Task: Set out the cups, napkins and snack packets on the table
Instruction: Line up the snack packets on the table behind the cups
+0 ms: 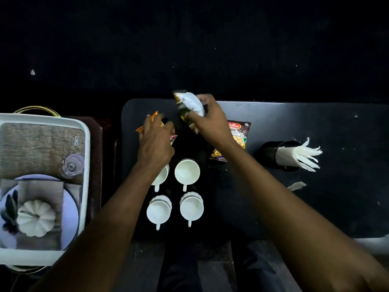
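Left hand [154, 140] hiding orange packet [155, 115] (label unreadable)

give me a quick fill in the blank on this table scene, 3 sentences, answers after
1. The white cups on the table number ____.
2. The right hand holds a snack ____ above the table.
3. The napkins stand in a black holder to the ____ of the cups.

Missing words: four; packet; right
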